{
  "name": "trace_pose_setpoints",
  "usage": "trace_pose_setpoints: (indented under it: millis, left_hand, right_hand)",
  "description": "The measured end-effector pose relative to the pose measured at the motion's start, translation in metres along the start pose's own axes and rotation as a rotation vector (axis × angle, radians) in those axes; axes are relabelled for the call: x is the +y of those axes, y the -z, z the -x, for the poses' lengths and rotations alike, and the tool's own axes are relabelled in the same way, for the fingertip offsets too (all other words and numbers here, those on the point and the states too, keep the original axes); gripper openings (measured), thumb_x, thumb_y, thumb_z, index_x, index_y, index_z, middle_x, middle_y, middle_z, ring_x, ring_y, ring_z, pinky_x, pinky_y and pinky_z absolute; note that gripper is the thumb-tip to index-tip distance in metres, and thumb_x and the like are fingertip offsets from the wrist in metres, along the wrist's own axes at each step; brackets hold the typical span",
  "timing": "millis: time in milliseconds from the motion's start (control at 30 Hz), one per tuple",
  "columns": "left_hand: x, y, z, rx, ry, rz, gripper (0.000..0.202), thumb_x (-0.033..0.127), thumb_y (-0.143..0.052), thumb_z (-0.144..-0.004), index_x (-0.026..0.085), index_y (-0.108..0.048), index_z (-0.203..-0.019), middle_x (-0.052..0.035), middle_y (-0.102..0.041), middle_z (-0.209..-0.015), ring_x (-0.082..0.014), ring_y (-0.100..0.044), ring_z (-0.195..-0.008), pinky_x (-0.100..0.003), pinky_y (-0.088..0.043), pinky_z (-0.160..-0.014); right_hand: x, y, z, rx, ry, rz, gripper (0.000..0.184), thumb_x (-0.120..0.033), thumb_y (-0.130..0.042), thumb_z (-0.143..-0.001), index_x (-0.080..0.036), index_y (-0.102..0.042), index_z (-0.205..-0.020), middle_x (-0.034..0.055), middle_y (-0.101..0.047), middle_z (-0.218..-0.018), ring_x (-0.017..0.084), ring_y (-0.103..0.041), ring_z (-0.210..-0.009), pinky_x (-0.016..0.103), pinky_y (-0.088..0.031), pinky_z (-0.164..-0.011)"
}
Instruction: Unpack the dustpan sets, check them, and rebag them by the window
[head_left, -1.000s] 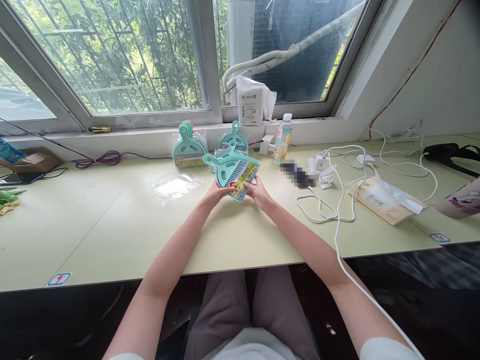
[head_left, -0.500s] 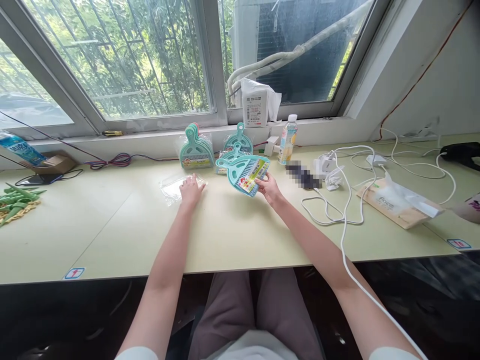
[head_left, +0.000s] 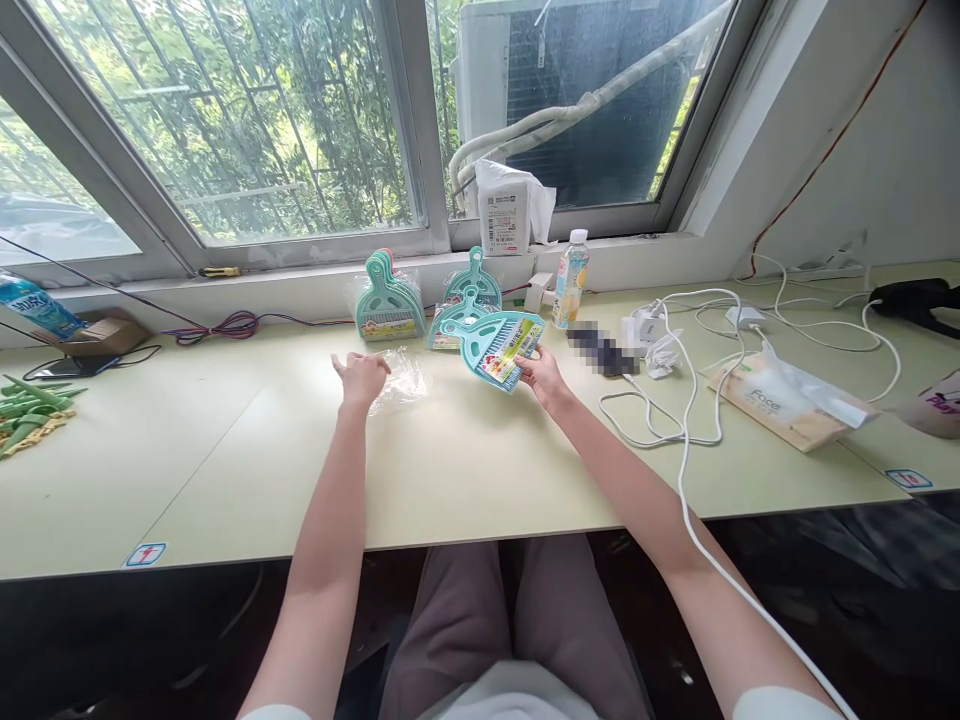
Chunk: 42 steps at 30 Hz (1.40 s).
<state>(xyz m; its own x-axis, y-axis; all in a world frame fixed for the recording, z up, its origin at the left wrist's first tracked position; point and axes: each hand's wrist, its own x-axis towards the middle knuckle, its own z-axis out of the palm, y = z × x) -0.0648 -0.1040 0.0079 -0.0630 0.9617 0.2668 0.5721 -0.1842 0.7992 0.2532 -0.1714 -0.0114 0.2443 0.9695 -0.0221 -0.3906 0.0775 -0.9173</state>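
Observation:
My right hand (head_left: pixel 541 378) grips a small teal dustpan (head_left: pixel 495 345) with a little brush and a bright printed label card on it, tilted above the table with its handle to the left. My left hand (head_left: pixel 361 378) is at the table's middle, its fingers curled and one finger sticking out to the left. A clear plastic bag (head_left: pixel 403 382), crumpled and shiny, extends from its thumb side; the fingertips on the bag are partly hidden. Just behind stand a stack of bagged dustpans (head_left: pixel 388 308) and further teal dustpans (head_left: pixel 474 280), leaning by the window sill.
A drink bottle (head_left: pixel 571 278) and a white-wrapped box (head_left: pixel 506 215) stand at the back. White cables (head_left: pixel 684 440), chargers (head_left: pixel 645 330) and a tissue pack (head_left: pixel 787 400) lie on the right. On the left are green strips (head_left: pixel 34 405), a blue bottle (head_left: pixel 37 305) and bundled wires (head_left: pixel 232 326).
My left hand has moved slightly left and its fingers have curled. The plastic bag has shifted right and become more crumpled. My right hand keeps the dustpan, now slightly farther right and turned a little.

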Motion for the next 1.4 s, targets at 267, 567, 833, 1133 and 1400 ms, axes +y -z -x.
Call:
trace_pose_setpoints:
  millis: [267, 567, 833, 1133, 1400]
  left_hand:
    - [0.004, -0.061, 0.011, -0.12, -0.17, -0.487, 0.017, 0.018, -0.059, -0.074, 0.021, -0.067, -0.088, -0.0169, -0.064, -0.104, -0.0395, -0.049, -0.116, -0.057, -0.025, -0.1]
    - [0.013, -0.057, 0.01, -0.046, -0.244, -0.225, 0.036, 0.002, -0.047, -0.069, 0.019, -0.07, -0.091, -0.0136, -0.061, -0.105, -0.0332, -0.052, -0.111, -0.048, -0.037, -0.103]
    - [0.034, -0.063, 0.02, -0.017, -0.466, 0.075, 0.049, 0.003, -0.043, -0.075, 0.022, -0.066, -0.113, -0.0103, -0.055, -0.124, -0.0294, -0.045, -0.124, -0.046, -0.032, -0.11]
    - [0.053, -0.07, 0.039, -0.185, -0.511, 0.274, 0.036, 0.01, -0.05, -0.08, 0.026, -0.067, -0.107, -0.0059, -0.057, -0.126, -0.0247, -0.046, -0.126, -0.043, -0.028, -0.114]
    - [0.067, -0.068, 0.051, 0.393, -0.366, 0.117, 0.068, 0.033, -0.064, -0.08, 0.019, -0.035, -0.139, -0.0136, -0.017, -0.156, -0.0287, -0.005, -0.146, -0.052, 0.003, -0.116]
  right_hand:
    - [0.003, -0.005, 0.002, -0.092, -0.048, 0.045, 0.038, -0.006, -0.064, -0.074, -0.021, -0.052, -0.106, 0.0028, -0.071, -0.087, 0.018, -0.071, -0.075, 0.034, -0.062, -0.07]
    - [0.011, -0.011, 0.003, -0.114, -0.099, 0.091, 0.034, -0.005, -0.065, -0.073, -0.019, -0.053, -0.101, 0.0036, -0.072, -0.082, 0.02, -0.071, -0.072, 0.038, -0.062, -0.069]
    - [0.011, -0.015, 0.005, -0.162, -0.031, 0.07, 0.037, -0.01, -0.067, -0.074, -0.02, -0.052, -0.106, 0.0042, -0.072, -0.086, 0.021, -0.071, -0.076, 0.041, -0.061, -0.074]
    - [0.019, -0.017, 0.006, -0.085, -0.054, 0.009, 0.032, -0.006, -0.065, -0.074, -0.02, -0.052, -0.099, 0.0025, -0.072, -0.085, 0.018, -0.071, -0.078, 0.036, -0.061, -0.076]
    - [0.019, -0.019, 0.007, -0.084, 0.048, -0.158, 0.034, -0.013, -0.072, -0.07, -0.021, -0.053, -0.097, 0.002, -0.072, -0.089, 0.018, -0.07, -0.081, 0.032, -0.06, -0.074]
